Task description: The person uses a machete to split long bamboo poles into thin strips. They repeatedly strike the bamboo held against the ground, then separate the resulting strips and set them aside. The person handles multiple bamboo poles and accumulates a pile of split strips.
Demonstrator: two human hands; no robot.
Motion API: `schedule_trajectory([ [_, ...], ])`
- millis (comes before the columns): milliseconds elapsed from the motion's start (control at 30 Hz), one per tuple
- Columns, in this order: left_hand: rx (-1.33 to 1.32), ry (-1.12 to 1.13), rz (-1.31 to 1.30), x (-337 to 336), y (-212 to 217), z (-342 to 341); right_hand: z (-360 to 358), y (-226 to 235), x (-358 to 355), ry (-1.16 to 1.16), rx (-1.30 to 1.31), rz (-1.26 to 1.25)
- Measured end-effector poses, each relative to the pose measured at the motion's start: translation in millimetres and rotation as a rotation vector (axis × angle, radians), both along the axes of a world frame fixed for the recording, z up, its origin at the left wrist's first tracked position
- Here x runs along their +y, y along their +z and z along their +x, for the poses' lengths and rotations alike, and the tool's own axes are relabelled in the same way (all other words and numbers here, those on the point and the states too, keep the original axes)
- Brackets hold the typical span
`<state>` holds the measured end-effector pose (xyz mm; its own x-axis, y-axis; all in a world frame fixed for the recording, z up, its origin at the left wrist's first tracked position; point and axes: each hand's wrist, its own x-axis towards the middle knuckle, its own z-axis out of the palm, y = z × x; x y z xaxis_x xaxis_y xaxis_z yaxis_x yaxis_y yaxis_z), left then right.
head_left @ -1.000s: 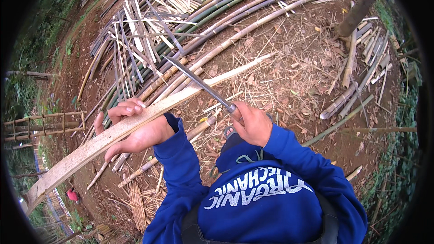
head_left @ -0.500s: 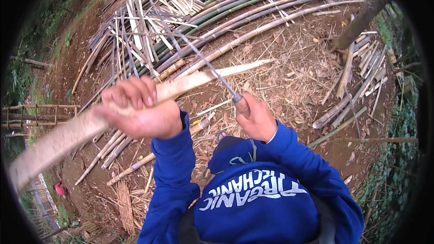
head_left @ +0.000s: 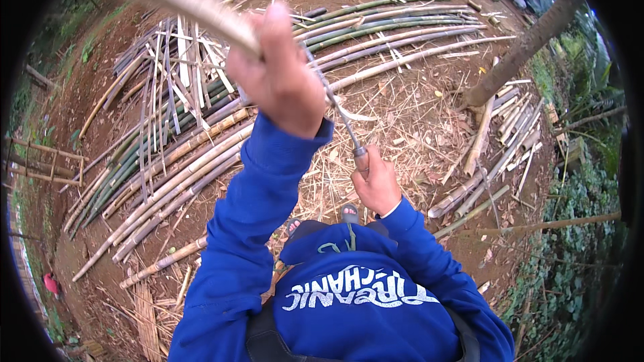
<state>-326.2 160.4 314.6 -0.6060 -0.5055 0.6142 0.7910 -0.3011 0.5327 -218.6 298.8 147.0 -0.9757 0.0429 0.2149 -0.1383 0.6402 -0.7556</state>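
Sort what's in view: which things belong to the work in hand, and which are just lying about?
In hand:
- pale strip, blurred, in the left hand
- knife, in the right hand

Apparently just lying about:
- long poles
- pile of split strips

In view are two hands, one left grip and one right grip, one knife at centre, one pale strip at upper left, one tree trunk at upper right, two sandals below centre, and bamboo poles too many to count.
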Motion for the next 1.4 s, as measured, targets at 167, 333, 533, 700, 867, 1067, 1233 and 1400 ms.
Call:
schedule_trajectory([
  [167,-0.093,-0.02,0.123,-16,-26,24,12,47,-35,0.196,0.133,-0.185],
  [333,-0.039,-0.018,0.106,-16,-27,57,11,12,-19,0.161,-0.012,-0.075],
  [533,-0.123,0.062,0.045,-7,-41,66,21,17,-10,0.149,-0.075,-0.204],
  [700,-0.205,0.103,0.015,7,-35,73,12,-24,6,0.085,-0.065,-0.067],
  [867,-0.104,0.082,-0.013,9,-37,74,35,-48,46,-0.106,-0.464,0.028],
  [1067,0.148,-0.472,-0.187,-22,-50,59,53,31,4,0.159,-0.007,-0.428],
  [1233,0.153,-0.469,-0.215,-26,-51,69,35,15,-2,0.114,-0.041,-0.333],
  [1400,0.104,-0.404,-0.189,-21,-57,87,23,33,-4,0.161,-0.043,-0.328],
])
